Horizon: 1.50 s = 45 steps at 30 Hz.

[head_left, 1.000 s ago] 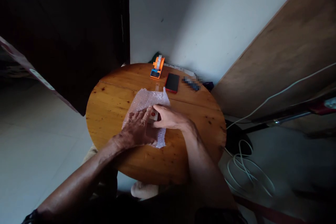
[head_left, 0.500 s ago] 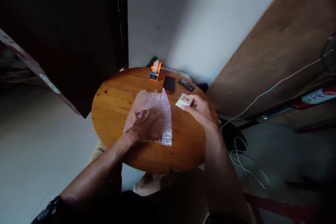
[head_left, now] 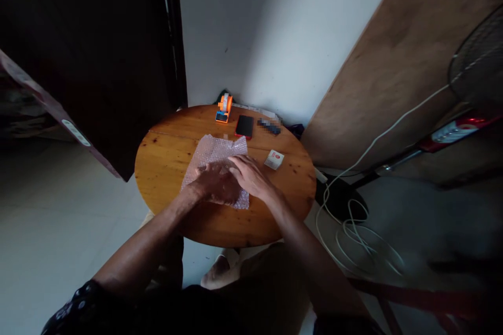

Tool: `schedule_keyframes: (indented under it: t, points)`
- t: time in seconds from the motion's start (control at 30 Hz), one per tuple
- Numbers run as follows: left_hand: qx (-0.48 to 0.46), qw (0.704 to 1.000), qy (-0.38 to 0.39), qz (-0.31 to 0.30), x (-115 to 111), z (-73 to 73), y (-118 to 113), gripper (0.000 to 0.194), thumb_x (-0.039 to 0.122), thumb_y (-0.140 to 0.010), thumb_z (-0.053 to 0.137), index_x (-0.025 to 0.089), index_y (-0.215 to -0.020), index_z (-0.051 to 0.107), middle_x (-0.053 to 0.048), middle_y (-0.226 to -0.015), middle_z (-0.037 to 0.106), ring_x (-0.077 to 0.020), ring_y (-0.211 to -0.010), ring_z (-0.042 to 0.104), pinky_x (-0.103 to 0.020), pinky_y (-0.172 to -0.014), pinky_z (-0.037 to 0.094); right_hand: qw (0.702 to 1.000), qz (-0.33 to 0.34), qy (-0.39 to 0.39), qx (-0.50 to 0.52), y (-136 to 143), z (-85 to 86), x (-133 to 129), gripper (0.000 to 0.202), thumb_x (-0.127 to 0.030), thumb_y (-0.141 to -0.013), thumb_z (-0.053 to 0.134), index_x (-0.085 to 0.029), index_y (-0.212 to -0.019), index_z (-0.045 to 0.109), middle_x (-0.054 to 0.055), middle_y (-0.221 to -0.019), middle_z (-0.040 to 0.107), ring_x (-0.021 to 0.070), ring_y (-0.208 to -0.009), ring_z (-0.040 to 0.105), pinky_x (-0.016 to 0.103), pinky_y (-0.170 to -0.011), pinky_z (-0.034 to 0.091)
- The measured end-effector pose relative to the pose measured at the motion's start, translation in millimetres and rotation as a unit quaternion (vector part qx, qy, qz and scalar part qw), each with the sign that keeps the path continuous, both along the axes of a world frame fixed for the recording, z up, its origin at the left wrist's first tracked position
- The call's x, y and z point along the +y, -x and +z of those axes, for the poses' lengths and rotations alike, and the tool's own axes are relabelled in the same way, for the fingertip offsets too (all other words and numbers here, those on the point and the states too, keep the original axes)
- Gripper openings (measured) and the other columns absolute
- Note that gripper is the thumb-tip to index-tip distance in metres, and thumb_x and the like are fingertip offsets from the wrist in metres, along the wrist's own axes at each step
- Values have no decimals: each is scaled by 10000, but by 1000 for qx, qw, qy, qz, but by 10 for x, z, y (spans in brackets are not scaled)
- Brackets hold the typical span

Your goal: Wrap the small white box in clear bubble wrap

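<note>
A sheet of bubble wrap [head_left: 208,151] lies on the round wooden table [head_left: 157,162]. Spread flat on its middle is my left hand [head_left: 218,183], open. My right hand [head_left: 251,175] is over the right part of the wrap, beside the left hand, fingers extended and holding nothing. To the right of the wrap, a small white box with red print [head_left: 274,159] rests on the wood, touched by neither hand.
Along the table's back stand an orange tape dispenser [head_left: 224,108], a phone with a red edge [head_left: 244,126] and a dark, partly blurred object [head_left: 270,125]. A fan [head_left: 477,63] and white cable [head_left: 371,149] are at the right.
My right hand has let go of the small white box, which now lies on the table, and has moved left over the bubble wrap. The camera view has shifted slightly.
</note>
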<state>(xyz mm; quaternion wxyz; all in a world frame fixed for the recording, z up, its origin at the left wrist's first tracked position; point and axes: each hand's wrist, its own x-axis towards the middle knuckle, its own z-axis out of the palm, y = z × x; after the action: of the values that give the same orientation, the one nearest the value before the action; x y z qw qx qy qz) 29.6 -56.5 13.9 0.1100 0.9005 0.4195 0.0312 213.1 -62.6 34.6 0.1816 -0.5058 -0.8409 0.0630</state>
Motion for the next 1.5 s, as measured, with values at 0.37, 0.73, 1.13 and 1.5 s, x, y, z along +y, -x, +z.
schedule_keyframes:
  t: [0.37, 0.73, 1.13, 1.5]
  points:
    - [79, 996, 48, 17, -16, 122, 46, 934, 640, -786, 648, 248, -1554, 290, -157, -1607, 328, -406, -1472, 283, -565, -1151, 289, 988, -124, -8, -86, -57, -420, 213, 423, -361, -1022, 385, -197, -1385, 527, 94, -1526, 477, 282, -1309, 490, 433, -1059, 350]
    - [41, 992, -10, 118, 115, -55, 387, 878, 673, -813, 571, 210, -1527, 352, -148, -1620, 310, -362, -1491, 279, -517, -1189, 264, 991, -123, -8, -55, -72, -446, 241, 424, -341, -997, 438, -177, -1375, 540, 96, -1517, 488, 282, -1299, 510, 427, -1071, 358]
    - [50, 992, 15, 118, 52, -148, 447, 961, 782, -778, 528, 278, -1563, 297, -134, -1677, 113, -354, -1546, 68, -535, -1218, 104, 991, -128, 17, 40, -163, -296, 122, 411, -233, -906, 547, -95, -1288, 609, 188, -1417, 569, 291, -1319, 526, 433, -1129, 378]
    - [45, 992, 11, 120, 36, -130, 439, 960, 788, -783, 523, 271, -1562, 302, -143, -1677, 116, -350, -1547, 53, -519, -1225, 83, 821, -435, -20, 369, -1589, -992, -1621, 400, -565, -735, 618, -186, -798, 732, 101, -826, 762, 276, -843, 687, 433, -834, 526]
